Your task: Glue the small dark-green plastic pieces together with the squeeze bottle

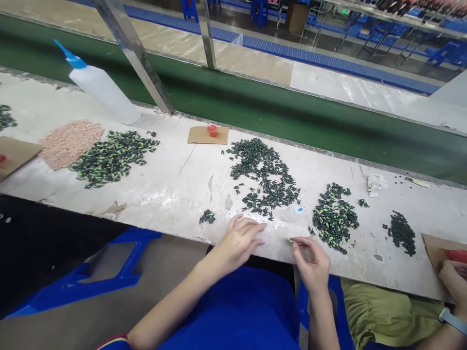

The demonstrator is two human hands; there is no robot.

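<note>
My right hand (313, 262) pinches a small black-and-green piece (291, 240) between thumb and fingertip, just over the table's front edge. To the left, my left hand (237, 243) hovers at the table with thumb and fingers apart, nothing visible in them. Beyond the hands spreads a loose pile of small dark green-black pieces (272, 192). A heap of black-and-green pieces (333, 216) lies right of it, close to my right hand. Between these piles rests a small clear bottle with a blue tip (292, 213). A little cluster of dark pieces (207, 217) sits left of my left hand.
A red cup (212, 130) stands on cardboard (195, 135). Further left are a white squeeze bottle (105, 95), pink pieces (73, 143) and more black-and-green pieces (113, 158). At right, a co-worker's hand (454, 282) is near black pieces (402, 233). Metal posts (140, 63) rise behind.
</note>
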